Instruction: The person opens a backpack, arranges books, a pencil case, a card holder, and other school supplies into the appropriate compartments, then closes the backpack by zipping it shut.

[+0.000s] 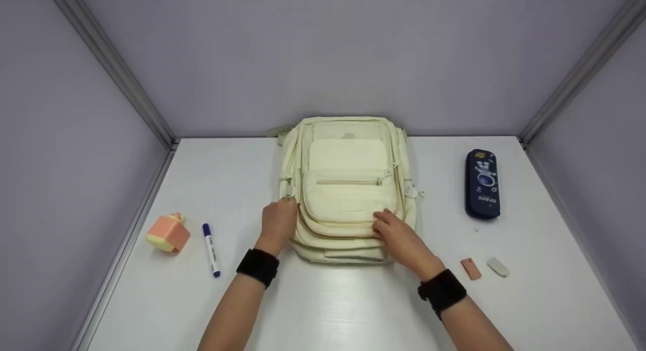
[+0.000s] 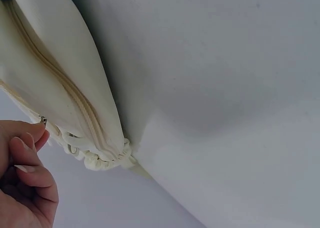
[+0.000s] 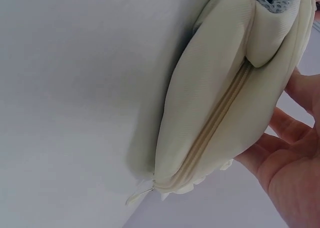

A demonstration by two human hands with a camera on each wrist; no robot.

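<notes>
A cream backpack [image 1: 348,159] lies on its back on the white table, front pockets up. At its left side, my left hand [image 1: 279,220] pinches a small metal zipper pull [image 2: 43,120] between thumb and forefinger, the other fingers curled in. My right hand [image 1: 402,240] rests its spread fingers on the lower right of the front pocket, thumb and fingertips touching the fabric. Its fingertips are partly hidden behind the bag's edge in the right wrist view. A beige zipper [image 3: 220,113] runs along the bag's side there.
On the left are an orange and yellow bottle-like object [image 1: 169,233] and a white marker [image 1: 212,250] with blue ends. To the right lie a dark blue space-print pencil case [image 1: 483,184], a pinkish eraser-like block [image 1: 471,269] and a whitish one [image 1: 498,267]. Grey panels enclose the table.
</notes>
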